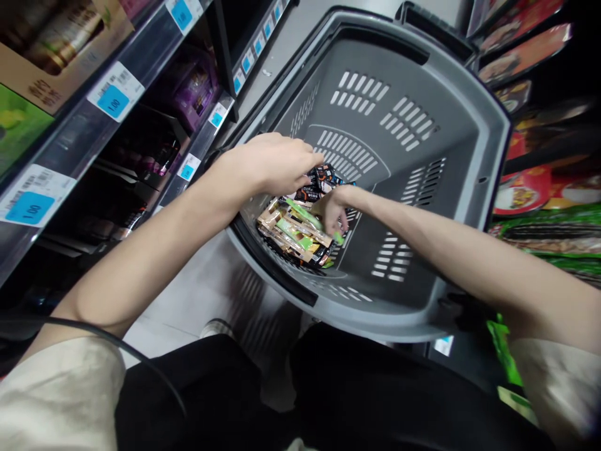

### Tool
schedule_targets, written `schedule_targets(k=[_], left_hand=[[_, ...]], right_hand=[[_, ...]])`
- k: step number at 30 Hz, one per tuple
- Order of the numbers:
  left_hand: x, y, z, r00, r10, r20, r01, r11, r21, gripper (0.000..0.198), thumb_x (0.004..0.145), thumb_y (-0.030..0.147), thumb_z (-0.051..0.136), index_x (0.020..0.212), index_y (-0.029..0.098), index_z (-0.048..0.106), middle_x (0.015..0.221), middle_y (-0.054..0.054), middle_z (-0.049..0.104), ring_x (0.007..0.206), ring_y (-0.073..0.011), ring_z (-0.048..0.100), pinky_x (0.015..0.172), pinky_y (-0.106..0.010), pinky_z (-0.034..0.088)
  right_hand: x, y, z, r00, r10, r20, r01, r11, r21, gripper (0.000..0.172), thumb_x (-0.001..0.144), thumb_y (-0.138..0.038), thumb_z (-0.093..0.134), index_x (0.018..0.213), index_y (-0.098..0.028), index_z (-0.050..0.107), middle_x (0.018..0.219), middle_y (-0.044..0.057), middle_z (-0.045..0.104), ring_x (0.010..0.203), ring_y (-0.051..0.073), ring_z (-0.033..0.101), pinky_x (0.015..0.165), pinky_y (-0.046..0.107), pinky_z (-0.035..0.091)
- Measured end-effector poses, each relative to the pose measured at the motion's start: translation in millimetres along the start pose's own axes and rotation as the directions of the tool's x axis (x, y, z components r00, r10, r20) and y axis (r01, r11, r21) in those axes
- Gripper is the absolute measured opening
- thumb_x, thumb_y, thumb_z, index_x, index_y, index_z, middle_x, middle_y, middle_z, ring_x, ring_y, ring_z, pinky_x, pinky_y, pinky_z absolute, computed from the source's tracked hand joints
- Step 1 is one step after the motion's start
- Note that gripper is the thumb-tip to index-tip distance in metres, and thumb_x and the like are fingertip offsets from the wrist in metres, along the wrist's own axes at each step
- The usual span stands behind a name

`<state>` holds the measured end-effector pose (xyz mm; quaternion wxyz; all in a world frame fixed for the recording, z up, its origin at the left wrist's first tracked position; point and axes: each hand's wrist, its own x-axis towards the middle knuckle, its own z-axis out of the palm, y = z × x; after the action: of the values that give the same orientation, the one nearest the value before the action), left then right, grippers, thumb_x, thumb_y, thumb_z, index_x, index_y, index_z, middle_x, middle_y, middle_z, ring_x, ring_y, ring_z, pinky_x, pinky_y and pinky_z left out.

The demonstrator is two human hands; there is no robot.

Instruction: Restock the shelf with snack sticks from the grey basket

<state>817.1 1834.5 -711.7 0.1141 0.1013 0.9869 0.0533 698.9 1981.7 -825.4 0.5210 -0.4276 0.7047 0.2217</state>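
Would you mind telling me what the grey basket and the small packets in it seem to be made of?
The basket looks like moulded plastic, matt grey: one-piece walls with clean slotted vents and a dull sheen. The packets look like thin printed film, perhaps foil-lined: glossy, crinkled, with bright glints; which exactly is unclear.

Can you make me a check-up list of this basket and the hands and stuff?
Surface: grey slotted basket.
Job's things: pile of brown, green and black snack packets in the basket.
Clutter: nothing seen.
Hands: left hand on the black packets; right hand touching a green packet; grips unclear.
Cables: black cable across the left sleeve.
Surroundings: shelf with blue price tags at left; packaged goods at right.
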Motion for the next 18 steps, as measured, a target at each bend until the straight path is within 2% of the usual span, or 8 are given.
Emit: schedule_targets(k=[2,5,7,9,12,15,17,18], left_hand=[[-1.2,-0.1,-1.2,1.0,-0.002,0.016,0.002,1.0,0.006,0.047,0.104,0.033,0.047,0.147,0.023,0.062,0.134,-0.009,0.071,0.123,-0.0281,0.069,0.113,-0.041,0.049],[-3.3,-1.6,-0.8,1.0,-0.004,0.021,0.004,1.0,-0.027,0.047,0.103,0.033,0.048,0.147,0.024,0.062,0.135,-0.008,0.071,0.125,-0.0269,0.068,0.115,-0.04,0.047],[-5.4,-2.3,0.8,1.0,-0.003,0.015,0.004,0.998,-0.064,0.047,0.102,0.033,0.049,0.146,0.025,0.063,0.135,-0.007,0.07,0.127,-0.0275,0.067,0.117,-0.041,0.045],[-7.9,-2.1,2.9,1.0,0.001,0.01,0.0,0.997,-0.082,0.047,0.102,0.033,0.051,0.146,0.025,0.064,0.134,-0.008,0.07,0.127,-0.0292,0.067,0.118,-0.043,0.045],[-11.0,-0.6,5.5,1.0,0.011,-0.001,-0.011,0.995,-0.096,0.047,0.101,0.033,0.052,0.145,0.026,0.064,0.132,-0.008,0.071,0.126,-0.0302,0.068,0.116,-0.045,0.046],[-12.6,0.9,6.6,1.0,0.01,-0.007,-0.011,0.994,-0.11,0.046,0.101,0.033,0.052,0.145,0.026,0.064,0.133,-0.008,0.071,0.126,-0.0301,0.068,0.116,-0.045,0.046],[-13.3,1.7,6.5,1.0,0.008,-0.005,-0.009,0.995,-0.097,0.046,0.101,0.033,0.051,0.145,0.025,0.063,0.134,-0.009,0.07,0.126,-0.0299,0.068,0.115,-0.044,0.047],[-13.6,2.2,6.2,1.0,0.009,-0.004,-0.01,0.996,-0.088,0.045,0.102,0.032,0.051,0.145,0.024,0.063,0.134,-0.009,0.07,0.125,-0.0295,0.068,0.114,-0.043,0.047]], right_hand=[[3.4,-17.2,17.9,1.0,-0.012,-0.028,0.011,0.999,-0.039,0.035,0.08,-0.021,0.084,0.109,-0.004,0.077,0.096,0.012,0.076,0.089,0.021,0.073,0.081,0.026,0.057],[11.0,-39.7,49.7,0.978,-0.025,-0.206,0.002,0.994,-0.111,0.038,0.093,-0.027,0.071,0.126,-0.007,0.071,0.118,0.018,0.073,0.109,0.028,0.071,0.089,0.029,0.055],[13.3,-46.9,64.4,0.961,-0.032,-0.274,-0.007,0.99,-0.139,0.04,0.096,-0.03,0.067,0.129,-0.007,0.069,0.12,0.019,0.072,0.113,0.03,0.071,0.09,0.03,0.054],[12.8,-49.2,70.3,0.957,-0.045,-0.287,0.0,0.988,-0.156,0.041,0.096,-0.032,0.066,0.13,-0.008,0.067,0.118,0.019,0.072,0.112,0.029,0.071,0.088,0.029,0.053],[8.7,-50.3,64.1,0.971,-0.054,-0.235,0.009,0.982,-0.188,0.047,0.09,-0.032,0.073,0.131,-0.009,0.067,0.117,0.017,0.072,0.11,0.028,0.071,0.085,0.027,0.053],[1.4,-52.2,43.6,0.995,-0.025,-0.101,0.0,0.972,-0.236,0.055,0.075,-0.021,0.085,0.126,-0.007,0.071,0.109,0.013,0.073,0.102,0.025,0.071,0.083,0.027,0.054],[-7.2,-51.1,23.5,1.0,0.008,-0.007,-0.009,0.965,-0.263,0.049,0.071,-0.014,0.086,0.117,-0.006,0.074,0.098,0.009,0.073,0.09,0.022,0.071,0.079,0.026,0.055],[-13.3,-48.9,11.9,0.999,0.023,0.025,-0.015,0.962,-0.273,0.042,0.074,-0.015,0.083,0.114,-0.005,0.074,0.093,0.007,0.072,0.085,0.02,0.07,0.077,0.026,0.055]])
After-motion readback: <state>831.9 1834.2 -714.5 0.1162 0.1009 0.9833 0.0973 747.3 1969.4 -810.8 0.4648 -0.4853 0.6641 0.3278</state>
